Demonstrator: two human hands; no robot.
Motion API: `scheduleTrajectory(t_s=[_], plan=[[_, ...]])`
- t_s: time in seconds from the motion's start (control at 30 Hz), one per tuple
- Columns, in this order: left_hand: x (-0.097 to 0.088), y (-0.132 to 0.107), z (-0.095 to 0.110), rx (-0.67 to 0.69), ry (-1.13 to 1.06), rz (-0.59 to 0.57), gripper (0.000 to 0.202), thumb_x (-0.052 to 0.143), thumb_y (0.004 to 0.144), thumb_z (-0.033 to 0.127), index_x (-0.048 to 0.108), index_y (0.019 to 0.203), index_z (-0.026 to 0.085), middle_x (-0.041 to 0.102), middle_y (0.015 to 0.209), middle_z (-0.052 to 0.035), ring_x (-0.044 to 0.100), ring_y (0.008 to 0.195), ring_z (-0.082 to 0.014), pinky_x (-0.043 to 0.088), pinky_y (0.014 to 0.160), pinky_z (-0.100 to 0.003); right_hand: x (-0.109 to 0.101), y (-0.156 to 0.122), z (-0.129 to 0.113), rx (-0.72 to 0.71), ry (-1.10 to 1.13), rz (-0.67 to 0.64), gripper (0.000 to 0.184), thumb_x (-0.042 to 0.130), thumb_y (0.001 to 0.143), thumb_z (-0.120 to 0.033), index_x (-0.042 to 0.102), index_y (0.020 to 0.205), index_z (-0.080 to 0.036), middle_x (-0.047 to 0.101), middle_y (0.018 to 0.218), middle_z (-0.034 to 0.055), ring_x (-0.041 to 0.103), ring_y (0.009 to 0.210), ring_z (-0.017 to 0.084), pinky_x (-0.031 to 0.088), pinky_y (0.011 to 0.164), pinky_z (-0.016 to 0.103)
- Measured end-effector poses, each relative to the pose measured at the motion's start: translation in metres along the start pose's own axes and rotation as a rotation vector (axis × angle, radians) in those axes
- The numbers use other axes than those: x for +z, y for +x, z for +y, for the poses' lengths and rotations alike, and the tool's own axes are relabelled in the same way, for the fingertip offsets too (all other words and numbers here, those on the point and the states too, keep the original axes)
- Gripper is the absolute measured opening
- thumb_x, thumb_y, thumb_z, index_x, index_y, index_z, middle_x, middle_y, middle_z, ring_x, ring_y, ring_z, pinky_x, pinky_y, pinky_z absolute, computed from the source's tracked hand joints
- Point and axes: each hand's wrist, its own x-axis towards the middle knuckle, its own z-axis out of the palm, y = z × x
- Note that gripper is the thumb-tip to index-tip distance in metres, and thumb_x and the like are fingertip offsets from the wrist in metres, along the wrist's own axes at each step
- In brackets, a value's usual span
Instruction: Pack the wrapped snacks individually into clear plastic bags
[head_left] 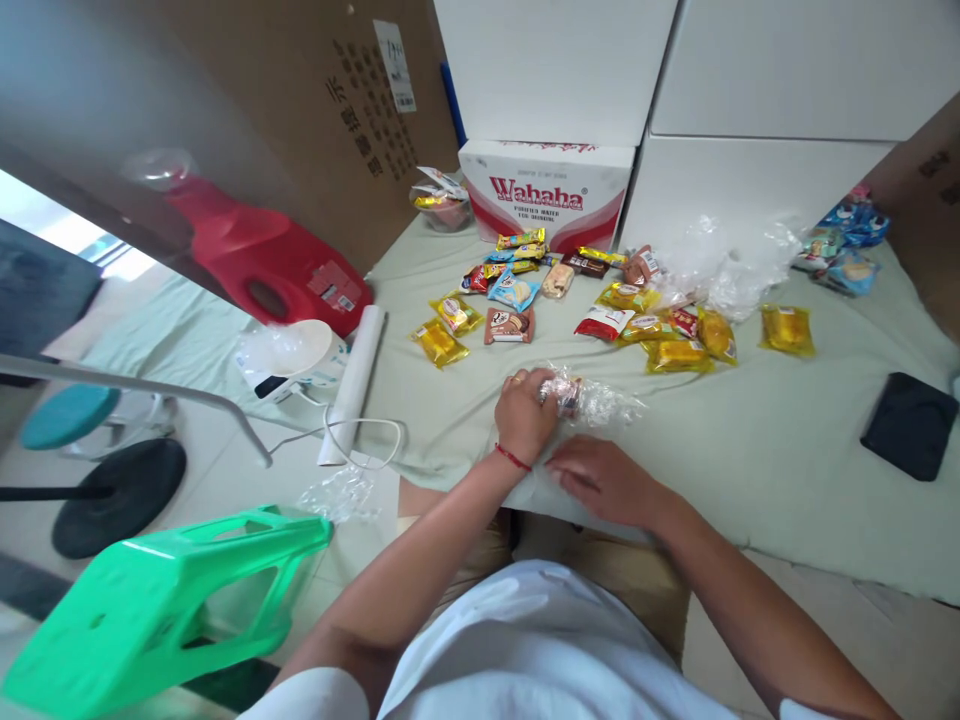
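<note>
My left hand [527,412], with a red cord bracelet on the wrist, is closed on a crumpled clear plastic bag [611,402] at the near part of the cloth-covered table. Inside the bag, beside my fingertips, lies a small wrapped snack [570,393]; its print is too blurred to read. Just right of that wrist is my right hand [604,480], its fingers loosely bent and apart, above the table's near edge. It appears to hold nothing. Beyond the bag are yellow-wrapped cakes [677,355], a brown snack packet [509,326] and a red-and-white packet [603,322].
A Wahaha carton [551,195] stands at the back, with crumpled plastic bags [731,275] to its right. A red jug [274,250], a white roll [352,385] and a cable [397,430] are at left. A black box-like object [910,425] lies right. A green stool [150,610] lies tipped on the floor.
</note>
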Motion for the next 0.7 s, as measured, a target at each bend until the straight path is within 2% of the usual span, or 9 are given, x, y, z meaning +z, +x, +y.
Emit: scheduleTrajectory(t_s=[0.07, 0.13, 0.17, 0.27, 0.33, 0.43, 0.5, 0.6, 0.7], plan=[[0.000, 0.003, 0.001, -0.073, 0.042, 0.065, 0.056, 0.076, 0.078, 0.023, 0.063, 0.132, 0.022, 0.066, 0.124, -0.0130, 0.059, 0.118, -0.0333, 0.047, 0.104, -0.048, -0.021, -0.002, 0.004, 0.187, -0.073, 0.280, 0.033, 0.044, 0.108, -0.036, 0.074, 0.111, -0.023, 0.071, 0.099, 0.0082, 0.064, 0.096, 0.023, 0.053, 0.091, 0.037], [0.000, 0.007, 0.002, -0.195, 0.105, 0.050, 0.079, 0.083, 0.072, 0.034, 0.052, 0.143, 0.020, 0.055, 0.144, -0.0185, 0.049, 0.135, -0.0386, 0.043, 0.109, -0.053, -0.037, 0.000, 0.018, 0.383, -0.280, 0.559, 0.037, 0.050, 0.105, -0.045, 0.072, 0.119, -0.020, 0.067, 0.105, 0.0125, 0.060, 0.103, 0.028, 0.049, 0.095, 0.044], [0.000, 0.008, 0.002, -0.242, 0.133, 0.008, 0.080, 0.084, 0.072, 0.040, 0.052, 0.142, 0.020, 0.050, 0.150, -0.0198, 0.042, 0.143, -0.0402, 0.040, 0.113, -0.054, -0.042, 0.002, 0.028, 0.459, -0.385, 0.613, 0.040, 0.056, 0.101, -0.049, 0.071, 0.121, -0.018, 0.066, 0.109, 0.0153, 0.057, 0.108, 0.032, 0.047, 0.098, 0.048], [0.002, 0.011, -0.001, -0.264, 0.163, -0.105, 0.052, 0.082, 0.074, 0.046, 0.063, 0.116, 0.021, 0.047, 0.155, -0.0184, 0.027, 0.154, -0.0421, 0.031, 0.120, -0.058, -0.042, 0.006, 0.053, 0.606, -0.517, 0.485, 0.033, 0.070, 0.091, -0.046, 0.074, 0.107, -0.017, 0.063, 0.115, 0.0187, 0.050, 0.114, 0.038, 0.045, 0.094, 0.052], [0.006, 0.008, -0.002, -0.194, 0.135, -0.073, 0.042, 0.083, 0.072, 0.044, 0.062, 0.100, 0.022, 0.053, 0.147, -0.0160, 0.031, 0.151, -0.0419, 0.031, 0.120, -0.059, -0.035, 0.004, 0.060, 0.630, -0.488, 0.404, 0.017, 0.069, 0.090, -0.036, 0.073, 0.092, -0.019, 0.063, 0.114, 0.0172, 0.050, 0.114, 0.037, 0.045, 0.090, 0.047], [0.013, -0.002, 0.003, -0.063, 0.055, 0.025, 0.040, 0.083, 0.071, 0.033, 0.054, 0.097, 0.023, 0.060, 0.116, -0.0099, 0.055, 0.123, -0.0323, 0.047, 0.105, -0.049, -0.025, -0.001, 0.055, 0.638, -0.326, 0.447, 0.011, 0.065, 0.090, -0.030, 0.069, 0.087, -0.020, 0.065, 0.106, 0.0131, 0.057, 0.099, 0.029, 0.046, 0.084, 0.040], [0.020, -0.012, 0.011, 0.003, 0.045, 0.054, 0.036, 0.078, 0.075, 0.026, 0.051, 0.098, 0.024, 0.058, 0.104, -0.0065, 0.059, 0.102, -0.0261, 0.052, 0.090, -0.041, -0.020, -0.003, 0.046, 0.656, -0.083, 0.505, 0.016, 0.062, 0.091, -0.037, 0.067, 0.090, -0.021, 0.066, 0.092, 0.0077, 0.060, 0.081, 0.023, 0.047, 0.078, 0.036], [0.036, -0.028, 0.023, 0.164, 0.145, 0.060, 0.021, 0.069, 0.084, 0.020, 0.053, 0.098, 0.023, 0.056, 0.106, -0.0102, 0.056, 0.101, -0.0278, 0.051, 0.086, -0.042, -0.008, -0.001, 0.036, 0.613, 0.388, 0.583, 0.028, 0.055, 0.093, -0.045, 0.070, 0.101, -0.023, 0.071, 0.086, 0.0034, 0.064, 0.078, 0.022, 0.051, 0.077, 0.035], [0.050, -0.045, 0.024, 0.376, 0.184, 0.003, 0.020, 0.057, 0.085, 0.010, 0.059, 0.101, 0.021, 0.058, 0.108, -0.0145, 0.054, 0.110, -0.0324, 0.048, 0.094, -0.051, 0.006, -0.001, 0.033, 0.557, 0.602, 0.682, 0.037, 0.052, 0.095, -0.050, 0.072, 0.111, -0.023, 0.077, 0.105, 0.0058, 0.068, 0.097, 0.025, 0.053, 0.088, 0.037]])
